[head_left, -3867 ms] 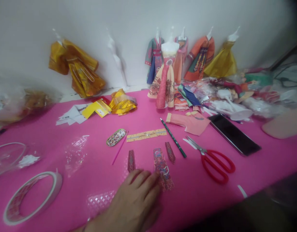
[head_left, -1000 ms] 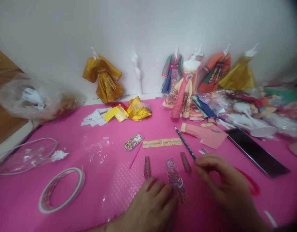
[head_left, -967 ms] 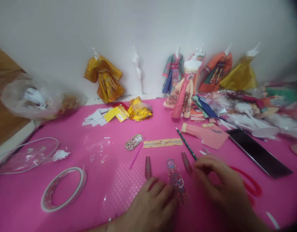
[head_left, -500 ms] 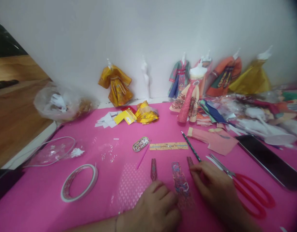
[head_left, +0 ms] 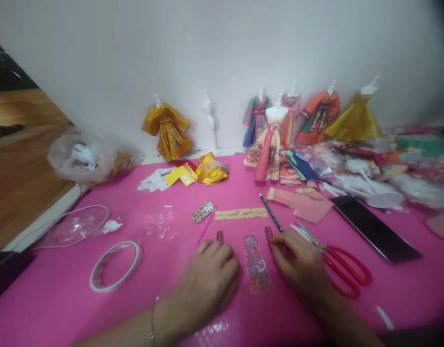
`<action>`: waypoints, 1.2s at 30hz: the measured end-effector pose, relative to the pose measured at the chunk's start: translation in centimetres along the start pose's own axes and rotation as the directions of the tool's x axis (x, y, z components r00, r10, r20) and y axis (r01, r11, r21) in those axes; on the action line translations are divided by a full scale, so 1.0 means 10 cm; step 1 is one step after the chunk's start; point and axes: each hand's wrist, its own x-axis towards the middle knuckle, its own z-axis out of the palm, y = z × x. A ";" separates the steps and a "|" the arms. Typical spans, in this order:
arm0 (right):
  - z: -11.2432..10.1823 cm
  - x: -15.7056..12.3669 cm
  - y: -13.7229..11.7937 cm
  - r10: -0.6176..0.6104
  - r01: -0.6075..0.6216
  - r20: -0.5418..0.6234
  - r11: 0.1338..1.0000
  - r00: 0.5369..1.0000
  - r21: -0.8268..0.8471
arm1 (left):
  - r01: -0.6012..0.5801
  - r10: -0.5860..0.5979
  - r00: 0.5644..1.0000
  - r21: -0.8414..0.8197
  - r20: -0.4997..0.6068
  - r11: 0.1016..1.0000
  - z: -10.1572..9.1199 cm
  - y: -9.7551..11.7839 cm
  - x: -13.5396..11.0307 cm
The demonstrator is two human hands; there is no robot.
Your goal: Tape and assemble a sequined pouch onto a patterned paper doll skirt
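Observation:
Three patterned paper strips lie side by side on the pink mat [head_left: 99, 202]. The wide middle strip [head_left: 255, 262] lies bare between my hands. My left hand [head_left: 207, 277] rests knuckles up with its fingers curled down over the left dark-red strip [head_left: 219, 235], of which only the top end shows. My right hand [head_left: 301, 264] has its fingertips pressed together on the lower end of the right dark-red strip [head_left: 268, 232]. Red-handled scissors [head_left: 339, 270] lie right beside that hand.
Above the strips lie a yellow band [head_left: 241, 213], a beaded oval [head_left: 202, 212], a pink stick [head_left: 206, 229] and a dark pencil [head_left: 270, 219]. A tape roll [head_left: 115, 266] sits left, a phone [head_left: 374, 229] right. Dressed paper mannequins [head_left: 267, 149] and a plastic bag [head_left: 88, 156] line the back.
My left hand slid up over the left strip. My right hand came in from the scissors side and settled its fingertips on the right strip. The view shifted left.

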 end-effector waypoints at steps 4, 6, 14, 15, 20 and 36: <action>-0.01 0.01 -0.01 0.022 -0.022 0.008 1.000 1.000 0.011 | 0.164 -0.174 0.983 0.131 0.064 0.978 -0.09 -0.34 0.04; -0.01 0.01 -0.02 0.030 -0.031 0.016 0.999 0.999 0.015 | 0.235 -0.259 0.960 0.200 0.104 0.951 -0.12 -0.50 0.04; -0.03 0.03 -0.03 0.028 -0.029 0.022 0.999 0.999 0.041 | 0.367 -0.444 0.871 0.324 0.210 0.872 -0.04 -0.62 -0.03; -0.03 0.03 -0.03 0.026 -0.027 0.021 0.999 0.999 0.044 | 0.374 -0.454 0.866 0.329 0.211 0.867 -0.03 -0.62 -0.03; -0.03 0.03 -0.03 0.011 -0.012 0.019 0.998 1.000 0.060 | 0.382 -0.461 0.866 0.339 0.194 0.860 0.00 -0.63 -0.03; -0.05 -0.01 -0.15 -0.309 0.299 0.005 0.926 0.951 0.232 | 0.172 -0.169 0.984 0.051 -0.051 0.984 -0.09 -0.12 -0.10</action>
